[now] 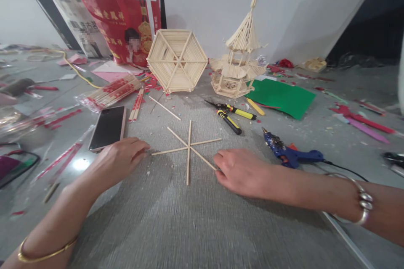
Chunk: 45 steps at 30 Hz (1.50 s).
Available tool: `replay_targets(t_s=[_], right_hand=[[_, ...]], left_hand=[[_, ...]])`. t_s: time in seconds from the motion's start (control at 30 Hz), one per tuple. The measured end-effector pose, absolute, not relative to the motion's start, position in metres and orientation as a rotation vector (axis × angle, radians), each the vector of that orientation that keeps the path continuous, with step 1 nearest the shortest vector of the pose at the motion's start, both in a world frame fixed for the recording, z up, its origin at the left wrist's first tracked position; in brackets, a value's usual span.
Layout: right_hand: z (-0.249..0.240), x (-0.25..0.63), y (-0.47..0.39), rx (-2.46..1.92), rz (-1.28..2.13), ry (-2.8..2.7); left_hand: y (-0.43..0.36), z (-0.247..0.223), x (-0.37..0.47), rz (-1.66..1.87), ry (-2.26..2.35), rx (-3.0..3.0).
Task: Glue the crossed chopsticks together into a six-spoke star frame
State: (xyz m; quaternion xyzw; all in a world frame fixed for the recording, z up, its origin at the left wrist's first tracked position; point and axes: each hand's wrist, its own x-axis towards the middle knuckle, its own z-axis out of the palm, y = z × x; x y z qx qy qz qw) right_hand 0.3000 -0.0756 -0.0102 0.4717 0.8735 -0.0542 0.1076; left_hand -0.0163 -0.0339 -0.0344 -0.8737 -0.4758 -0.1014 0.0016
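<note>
A six-armed star of thin wooden sticks [188, 164], crossing at one middle point, lies flat on the grey table. My right hand [236, 171] is closed in a pinch at the end of the star's lower right arm. Just off the tip of the left arm rests my left hand [124, 157], its fingers bent and held together; their undersides are hidden, so anything in them cannot be seen. A loose stick [164, 108] lies behind the star. Yellow-and-black pliers [232, 115] and a blue glue gun [288, 149] lie to the right.
At the back stand a hexagonal stick panel [177, 61] and a stick pagoda [241, 59]. A phone [108, 128], packaged chopsticks [112, 91] and a red bag [123, 29] are at left. Green card [280, 96] and red scraps lie at right, with the glue gun's cord [345, 169].
</note>
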Motion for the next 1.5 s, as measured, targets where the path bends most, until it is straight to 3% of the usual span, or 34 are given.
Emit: replay_targets(t_s=[0.7, 1.07, 1.5], right_hand=[[-0.013, 0.299, -0.074, 1.340, -0.111, 2.568], [-0.001, 0.317, -0.041, 1.518, -0.027, 2.536], [-0.021, 0.320, -0.016, 1.299, 0.128, 2.657]], left_hand=[[-0.035, -0.033, -0.016, -0.329, -1.498, -2.772], [-0.037, -0.032, -0.011, -0.319, -1.544, -2.735], [-0.036, -0.033, -0.012, -0.335, -1.549, -2.727]])
